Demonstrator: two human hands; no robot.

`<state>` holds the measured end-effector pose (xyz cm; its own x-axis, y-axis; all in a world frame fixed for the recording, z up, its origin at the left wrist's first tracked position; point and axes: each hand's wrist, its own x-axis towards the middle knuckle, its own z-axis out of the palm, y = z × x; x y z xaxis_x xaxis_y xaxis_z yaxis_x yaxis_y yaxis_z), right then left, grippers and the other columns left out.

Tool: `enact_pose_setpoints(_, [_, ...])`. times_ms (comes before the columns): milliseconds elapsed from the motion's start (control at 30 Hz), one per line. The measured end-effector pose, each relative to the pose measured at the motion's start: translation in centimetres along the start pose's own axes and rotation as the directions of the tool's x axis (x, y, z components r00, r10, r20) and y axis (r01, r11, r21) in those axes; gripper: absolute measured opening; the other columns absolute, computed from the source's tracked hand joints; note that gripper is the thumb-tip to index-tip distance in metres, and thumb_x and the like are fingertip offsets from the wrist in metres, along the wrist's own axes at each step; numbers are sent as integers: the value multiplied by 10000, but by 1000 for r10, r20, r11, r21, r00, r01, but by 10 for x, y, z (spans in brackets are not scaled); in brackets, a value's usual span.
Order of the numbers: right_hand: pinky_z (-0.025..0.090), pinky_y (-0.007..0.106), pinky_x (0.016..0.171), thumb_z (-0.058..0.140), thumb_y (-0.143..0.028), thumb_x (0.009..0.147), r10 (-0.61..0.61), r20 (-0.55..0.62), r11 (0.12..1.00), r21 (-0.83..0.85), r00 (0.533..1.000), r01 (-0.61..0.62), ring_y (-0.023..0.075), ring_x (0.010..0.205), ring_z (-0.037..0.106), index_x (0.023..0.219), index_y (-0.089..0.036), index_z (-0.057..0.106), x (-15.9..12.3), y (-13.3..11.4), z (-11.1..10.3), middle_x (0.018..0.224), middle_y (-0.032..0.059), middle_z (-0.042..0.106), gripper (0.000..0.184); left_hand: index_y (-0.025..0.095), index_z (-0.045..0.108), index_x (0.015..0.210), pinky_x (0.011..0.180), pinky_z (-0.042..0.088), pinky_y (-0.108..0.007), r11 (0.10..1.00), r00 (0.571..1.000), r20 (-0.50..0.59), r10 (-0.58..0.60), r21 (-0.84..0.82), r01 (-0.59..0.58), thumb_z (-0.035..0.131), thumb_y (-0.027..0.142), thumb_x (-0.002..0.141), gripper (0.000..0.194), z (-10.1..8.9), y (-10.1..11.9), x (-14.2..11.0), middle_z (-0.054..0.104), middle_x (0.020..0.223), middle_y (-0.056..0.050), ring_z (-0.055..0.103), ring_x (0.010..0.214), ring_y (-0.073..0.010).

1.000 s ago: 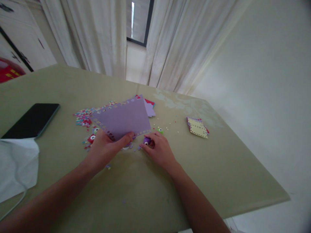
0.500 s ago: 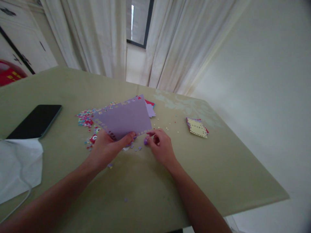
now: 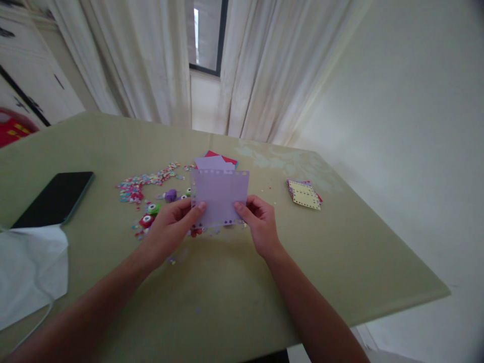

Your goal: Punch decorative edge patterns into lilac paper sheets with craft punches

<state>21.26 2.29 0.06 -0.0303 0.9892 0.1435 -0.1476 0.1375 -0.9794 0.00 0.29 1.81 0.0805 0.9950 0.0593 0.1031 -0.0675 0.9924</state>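
Note:
A square sheet of lilac paper [image 3: 220, 196] with small shapes punched along its edges is held up over the table. My left hand [image 3: 176, 219] pinches its left side, thumb on the near face. On the right side, my right hand [image 3: 260, 218] grips it the same way. Behind the sheet's top edge lie more lilac paper [image 3: 209, 162] and a red sheet [image 3: 223, 157]. Small craft punches sit by my left hand: a purple one [image 3: 171, 195], a green one [image 3: 153, 208] and a red one [image 3: 146, 220]. The sheet hides part of the tabletop.
Colourful punched paper bits [image 3: 145, 181] are heaped beyond my left hand. A stack of punched cards [image 3: 304, 194], yellow on top, lies at the right. At the left are a dark tablet or phone [image 3: 55, 197] and a white cloth [image 3: 34, 272] with a cable across it.
The lilac sheet has turned from a tilted position to nearly level. My right hand has left a small purple punch and taken hold of the sheet's right side.

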Motion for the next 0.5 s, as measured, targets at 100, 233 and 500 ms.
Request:
enact_pose_setpoints(100, [450,269,628,878,-451,789,5,-23,1000,25,1000,-5,134,654,540,815,-208,735,1,2,-1,750,-12,672,283,205,644,647,493,421,-228,999,1000,-18,14,39,-13,684,535,915,427,-5,0,2,571,532,30,520,500,-128])
enact_pose_setpoints(233, [462,276,634,865,-456,797,-12,-34,1000,13,999,12,137,663,552,834,-212,738,1,3,-1,774,-5,682,277,200,668,693,447,334,-221,999,999,-33,12,33,-11,693,545,912,410,-5,-4,2,515,510,47,450,463,-113])
enact_pose_setpoints(500, [468,279,624,862,-480,767,-66,-88,997,26,994,69,145,665,553,819,-214,742,7,5,-4,766,5,690,297,185,739,814,455,299,-236,994,982,-155,105,11,-105,758,491,852,309,2,-6,2,524,575,51,422,495,-112])
